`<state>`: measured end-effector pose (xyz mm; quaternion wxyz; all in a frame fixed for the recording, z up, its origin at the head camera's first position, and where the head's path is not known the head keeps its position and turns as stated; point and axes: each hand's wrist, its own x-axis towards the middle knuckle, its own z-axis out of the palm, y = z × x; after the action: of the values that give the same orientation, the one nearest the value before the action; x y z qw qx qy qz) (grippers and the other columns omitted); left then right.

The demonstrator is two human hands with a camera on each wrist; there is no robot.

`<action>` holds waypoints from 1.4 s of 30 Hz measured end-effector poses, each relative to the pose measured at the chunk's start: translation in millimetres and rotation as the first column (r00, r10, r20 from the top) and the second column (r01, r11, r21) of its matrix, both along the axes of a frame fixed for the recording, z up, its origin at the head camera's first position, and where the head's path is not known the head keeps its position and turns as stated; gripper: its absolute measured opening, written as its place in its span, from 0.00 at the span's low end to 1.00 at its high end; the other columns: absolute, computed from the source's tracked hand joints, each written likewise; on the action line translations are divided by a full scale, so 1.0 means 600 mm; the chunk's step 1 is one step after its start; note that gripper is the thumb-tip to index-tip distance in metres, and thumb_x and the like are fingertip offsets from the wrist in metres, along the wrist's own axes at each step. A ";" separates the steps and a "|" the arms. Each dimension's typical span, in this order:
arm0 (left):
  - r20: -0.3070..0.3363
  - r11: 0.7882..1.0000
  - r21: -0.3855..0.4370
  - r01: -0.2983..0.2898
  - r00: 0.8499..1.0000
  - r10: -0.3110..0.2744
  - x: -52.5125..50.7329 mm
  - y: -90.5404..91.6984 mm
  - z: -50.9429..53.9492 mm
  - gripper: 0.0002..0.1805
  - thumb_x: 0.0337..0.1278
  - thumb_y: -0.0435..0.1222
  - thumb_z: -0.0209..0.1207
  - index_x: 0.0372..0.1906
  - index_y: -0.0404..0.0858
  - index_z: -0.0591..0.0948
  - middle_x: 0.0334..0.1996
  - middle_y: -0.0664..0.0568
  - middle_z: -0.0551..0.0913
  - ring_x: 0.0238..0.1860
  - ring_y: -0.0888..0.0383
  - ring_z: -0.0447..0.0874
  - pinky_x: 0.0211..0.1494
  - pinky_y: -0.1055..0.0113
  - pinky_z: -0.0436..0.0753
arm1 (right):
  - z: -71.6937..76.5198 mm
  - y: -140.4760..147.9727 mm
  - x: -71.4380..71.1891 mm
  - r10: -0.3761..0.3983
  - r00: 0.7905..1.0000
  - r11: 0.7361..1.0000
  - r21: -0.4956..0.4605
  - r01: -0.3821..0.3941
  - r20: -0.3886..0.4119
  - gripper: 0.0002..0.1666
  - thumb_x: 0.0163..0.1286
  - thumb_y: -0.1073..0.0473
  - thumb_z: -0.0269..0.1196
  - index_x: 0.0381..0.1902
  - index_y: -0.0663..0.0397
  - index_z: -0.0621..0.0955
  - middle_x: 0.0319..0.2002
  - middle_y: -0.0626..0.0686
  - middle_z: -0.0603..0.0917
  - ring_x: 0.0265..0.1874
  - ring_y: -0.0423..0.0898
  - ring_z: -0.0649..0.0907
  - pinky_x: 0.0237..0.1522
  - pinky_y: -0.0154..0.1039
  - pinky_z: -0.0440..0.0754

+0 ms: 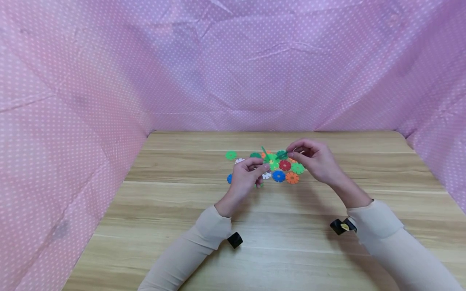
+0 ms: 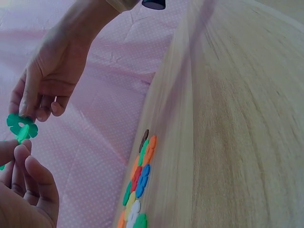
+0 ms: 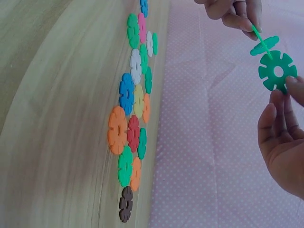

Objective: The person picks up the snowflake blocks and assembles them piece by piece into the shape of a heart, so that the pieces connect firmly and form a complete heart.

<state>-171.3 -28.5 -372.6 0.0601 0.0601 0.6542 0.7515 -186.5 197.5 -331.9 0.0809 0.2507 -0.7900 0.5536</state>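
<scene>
Above the discs, the left hand [image 1: 247, 178] pinches a light green notched disc [image 1: 271, 161] between thumb and fingers. The right hand [image 1: 316, 161] pinches a dark green disc [image 3: 278, 71] by its edge. In the right wrist view the light green disc is edge-on, and its end meets the rim of the dark green one; another green disc [image 3: 264, 46] crosses it. The left wrist view shows both the right hand [image 2: 52, 71] and the left hand [image 2: 28, 190] close together at the joined discs.
Flat notched discs lie on the wooden table [image 1: 182, 202] under the hands, among them a blue one [image 1: 278, 176], an orange one [image 1: 292, 178], a red one [image 1: 285, 165] and a brown one [image 3: 126, 204]. A pink dotted cloth [image 1: 233, 81] hangs behind and at both sides.
</scene>
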 end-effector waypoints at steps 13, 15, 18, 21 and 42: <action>-0.024 1.000 -0.001 0.006 1.000 -0.006 -0.002 -0.004 0.000 0.10 0.64 0.32 0.66 0.44 0.29 0.84 0.30 0.48 0.88 0.17 0.60 0.74 0.22 0.71 0.77 | -0.003 -0.009 -0.002 -0.048 0.998 0.999 0.011 0.049 -0.045 0.09 0.66 0.74 0.66 0.44 0.64 0.86 0.41 0.59 0.87 0.32 0.45 0.84 0.33 0.29 0.80; -0.023 1.000 0.003 0.009 1.000 -0.009 -0.002 -0.005 0.001 0.09 0.64 0.31 0.66 0.44 0.28 0.84 0.30 0.49 0.88 0.17 0.60 0.74 0.22 0.71 0.77 | -0.004 -0.008 -0.003 -0.043 0.998 0.999 0.016 0.044 -0.048 0.09 0.67 0.74 0.66 0.44 0.64 0.86 0.41 0.58 0.87 0.33 0.46 0.84 0.33 0.29 0.80; -0.015 1.000 0.008 0.013 1.000 -0.013 -0.001 -0.006 0.002 0.10 0.64 0.31 0.65 0.45 0.27 0.83 0.29 0.49 0.88 0.17 0.61 0.73 0.22 0.72 0.77 | -0.005 -0.008 -0.004 -0.036 0.998 0.999 0.021 0.037 -0.058 0.10 0.66 0.75 0.65 0.43 0.63 0.87 0.42 0.58 0.87 0.34 0.47 0.84 0.33 0.30 0.79; -0.008 1.000 0.012 0.014 1.000 -0.014 -0.001 -0.007 0.002 0.10 0.64 0.30 0.65 0.45 0.27 0.83 0.30 0.49 0.87 0.17 0.61 0.73 0.22 0.72 0.77 | -0.005 -0.007 -0.003 -0.034 0.997 0.999 0.026 0.036 -0.063 0.11 0.66 0.76 0.65 0.44 0.62 0.87 0.42 0.59 0.87 0.34 0.46 0.84 0.32 0.29 0.78; -0.037 1.000 0.017 -0.015 0.999 0.015 -0.002 -0.005 0.002 0.06 0.63 0.29 0.65 0.40 0.27 0.84 0.28 0.49 0.87 0.16 0.62 0.71 0.21 0.73 0.74 | -0.010 -0.015 -0.003 -0.078 0.993 0.997 -0.021 0.076 -0.087 0.11 0.64 0.76 0.67 0.42 0.61 0.89 0.40 0.59 0.88 0.35 0.38 0.86 0.37 0.28 0.82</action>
<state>-172.4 -31.4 -371.4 0.0417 0.0697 0.6492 0.7563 -188.1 188.5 -338.0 0.1391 0.2435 -0.7898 0.5456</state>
